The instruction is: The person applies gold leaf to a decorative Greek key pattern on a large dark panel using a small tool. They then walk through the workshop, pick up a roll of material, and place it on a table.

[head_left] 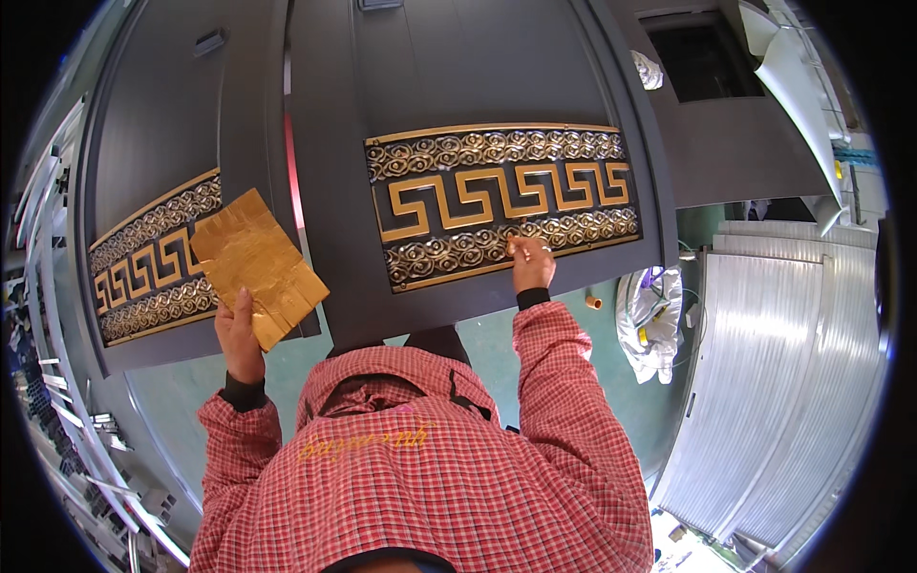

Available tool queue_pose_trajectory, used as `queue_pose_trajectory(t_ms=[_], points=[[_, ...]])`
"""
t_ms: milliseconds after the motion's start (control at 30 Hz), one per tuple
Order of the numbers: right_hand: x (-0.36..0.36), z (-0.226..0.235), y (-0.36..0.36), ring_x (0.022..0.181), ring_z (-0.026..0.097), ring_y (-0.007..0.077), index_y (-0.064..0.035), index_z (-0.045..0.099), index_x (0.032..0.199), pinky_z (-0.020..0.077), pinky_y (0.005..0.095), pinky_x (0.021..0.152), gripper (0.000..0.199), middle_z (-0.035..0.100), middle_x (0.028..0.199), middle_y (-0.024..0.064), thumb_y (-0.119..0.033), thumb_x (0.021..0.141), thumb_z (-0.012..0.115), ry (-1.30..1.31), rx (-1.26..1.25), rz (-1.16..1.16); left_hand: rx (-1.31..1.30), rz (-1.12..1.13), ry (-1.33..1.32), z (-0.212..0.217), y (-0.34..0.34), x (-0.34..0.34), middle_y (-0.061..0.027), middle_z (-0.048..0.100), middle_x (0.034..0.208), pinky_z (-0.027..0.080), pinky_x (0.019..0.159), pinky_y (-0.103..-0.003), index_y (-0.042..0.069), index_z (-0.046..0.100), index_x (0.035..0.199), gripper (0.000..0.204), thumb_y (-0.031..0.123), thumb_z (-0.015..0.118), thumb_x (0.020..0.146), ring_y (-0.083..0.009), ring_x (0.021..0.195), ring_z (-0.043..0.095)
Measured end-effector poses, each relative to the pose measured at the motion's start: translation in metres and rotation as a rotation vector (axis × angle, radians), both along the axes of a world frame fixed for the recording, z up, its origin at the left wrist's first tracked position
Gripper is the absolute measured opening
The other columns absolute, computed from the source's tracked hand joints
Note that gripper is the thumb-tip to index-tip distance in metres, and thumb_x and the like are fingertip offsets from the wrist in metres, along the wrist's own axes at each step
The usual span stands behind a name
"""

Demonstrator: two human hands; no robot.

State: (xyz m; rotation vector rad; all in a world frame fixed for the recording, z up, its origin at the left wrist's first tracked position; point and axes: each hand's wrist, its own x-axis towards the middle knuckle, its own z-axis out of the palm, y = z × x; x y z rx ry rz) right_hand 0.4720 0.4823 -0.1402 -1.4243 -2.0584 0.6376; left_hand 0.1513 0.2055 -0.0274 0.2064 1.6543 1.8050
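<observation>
My left hand (241, 336) grips a gold-smeared, roughly square flat sheet (256, 263) by its lower edge, thumb on top. The sheet hangs over the gap between two dark grey door panels. My right hand (531, 265) is closed in a pinch at the lower scrollwork band of the right door panel (449, 72). What sits between its fingertips is too small and covered to name. That panel bears a gold Greek-key relief (482, 199) between two scrollwork strips, with thin gold borders. A matching relief (143, 272) on the left panel is partly hidden by the sheet.
A white sack (650, 325) and a small copper-coloured cylinder (594, 303) are on the green floor to the right. Ribbed light sheets (764, 382) stand farther right. Another dark panel (735, 143) lies at the upper right. Metal profiles (72, 411) line the left side.
</observation>
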Motion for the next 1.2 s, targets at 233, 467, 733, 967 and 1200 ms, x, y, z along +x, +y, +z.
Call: queue_pose_trajectory(t_ms=[233,467,733,967,1200], points=[[-0.003,0.000,-0.002,0.068,0.061,0.0264,-0.0109,0.066,0.078,0.0481,0.0356,0.059,0.009,0.063,0.075,0.0082,-0.008,0.069,0.064,-0.067,-0.002,-0.143,0.014,-0.010,0.004,0.004,-0.008,-0.014,-0.0060,0.057,0.103,0.048,0.075,-0.025,0.000,0.046,0.114,0.025,0.013,0.045,0.093,-0.0119,0.088,0.057],[-0.127,-0.010,-0.101,0.074,0.058,0.0246,-0.0141,0.063,0.075,0.0473,0.0351,0.070,0.008,0.062,0.076,0.0056,-0.016,0.078,0.056,-0.138,0.113,0.319,0.050,-0.009,-0.009,-0.003,-0.009,-0.017,-0.0068,0.056,0.106,0.048,0.077,-0.025,0.000,0.045,0.116,0.026,0.013,0.044,0.093,-0.0132,0.091,0.057],[-0.052,-0.001,-0.035,0.064,0.060,0.0230,-0.0133,0.065,0.068,0.0468,0.0335,0.056,0.009,0.063,0.070,0.0049,-0.013,0.075,0.059,-0.024,-0.036,0.005,0.060,-0.028,-0.014,-0.009,-0.011,-0.031,-0.0076,0.057,0.105,0.049,0.076,-0.026,-0.001,0.045,0.115,0.027,0.014,0.044,0.093,-0.0146,0.090,0.058],[-0.054,0.057,0.054,0.069,0.059,0.0177,-0.0050,0.065,0.088,0.0483,0.0270,0.061,0.017,0.059,0.084,0.0081,-0.004,0.070,0.065,0.064,-0.035,-0.086,0.044,-0.055,-0.034,-0.011,0.014,-0.029,-0.0068,0.058,0.102,0.048,0.074,-0.025,-0.001,0.047,0.113,0.025,0.015,0.044,0.093,-0.0131,0.087,0.058],[-0.128,0.001,0.111,0.069,0.060,0.0272,-0.0107,0.065,0.081,0.0478,0.0363,0.063,0.009,0.062,0.082,0.0090,-0.011,0.073,0.060,0.178,0.039,0.010,-0.008,0.039,-0.003,0.005,0.050,-0.019,-0.0073,0.057,0.104,0.047,0.075,-0.025,-0.002,0.046,0.113,0.027,0.016,0.045,0.093,-0.0126,0.088,0.058]])
